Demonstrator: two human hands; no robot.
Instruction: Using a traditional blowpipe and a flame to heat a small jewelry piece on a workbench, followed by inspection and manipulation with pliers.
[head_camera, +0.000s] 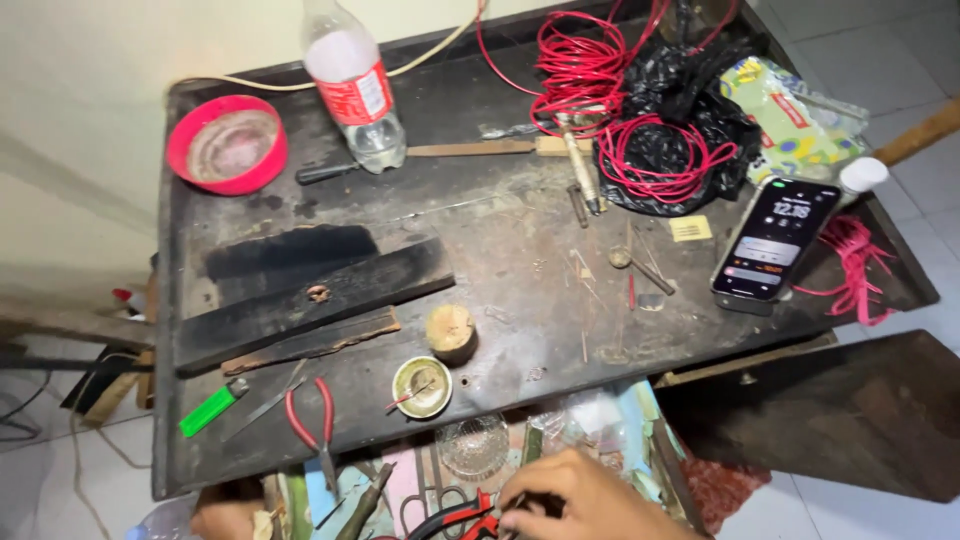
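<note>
Right hand lay at the near edge of view, over an open drawer of clutter; its fingers were bunched together, tips pinching at a red-and-black tool among the odds and ends, though what exactly sat between the tips could not be told. Left hand showed only as a sliver at the bottom edge, well left of those fingers, and whether its fingers were spread or closed could not be told. Just beyond the fingertips, in the drawer, sat a clear glass dish; to their left a screwdriver lay slanted. Farther out, on the dark bench, red-handled pliers and a green lighter lay up and left of the fingers, with a small open tin and a wooden knob nearly straight ahead of them. Past those, black slats ran off to the left. Up and right of the fingers a phone stood propped with its screen lit. At the far side lay coils of red wire on a black bag, a plastic bottle with a red label, and a red bowl at the far left corner.
</note>
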